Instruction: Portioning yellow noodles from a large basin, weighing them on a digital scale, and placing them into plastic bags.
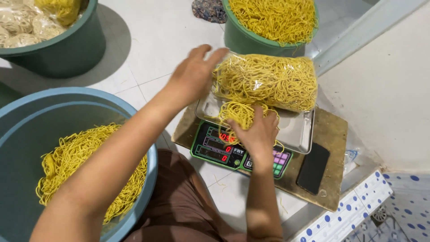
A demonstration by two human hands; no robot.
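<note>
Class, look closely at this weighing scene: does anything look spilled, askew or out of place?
Yes. A few loose noodle strands lie on the tiled floor beside the scale. A tuft of noodles under the right hand sits outside the bag on the tray. A dark phone lies on the board.

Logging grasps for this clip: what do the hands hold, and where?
Right hand grips a loose noodle clump from above; left hand rests on the bagged noodles' left end.
</note>
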